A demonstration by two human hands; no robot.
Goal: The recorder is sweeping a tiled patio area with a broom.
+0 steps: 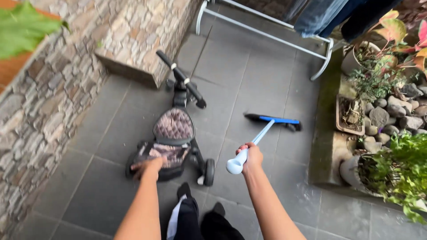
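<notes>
At the bottom of the view, the person's dark trouser legs (195, 220) and black shoes stand on the grey tiled floor (249, 75). Just ahead, the right hand (250, 156) has its fingers wrapped tight round the top of a pale blue broom handle (255, 140), close below its rounded white end. The handle runs down and away to a blue and black broom head (273, 121) resting flat on the tiles, between the hand and the planted bed. The broom looks light and stiff, easy to swing with one hand from the grip where it is held; a second hand lower on the shaft would give more push.

The left hand (149, 166) reaches forward with its fingers spread and blurred, at or just over the back edge of a small child's tricycle (173, 142); whether they touch it I cannot tell. The tricycle stands left of the broom, with a quilted padded seat, black wheels and a long black push bar (181, 78) leaning away. It looks bulkier, but it rolls; the push bar or the seat back is the firm place to grip.

Beyond stand a stone wall (49, 98) to the left, potted plants and rocks (387, 111) to the right, and a white clothes rack (267, 31) hung with dark garments at the far end.
</notes>
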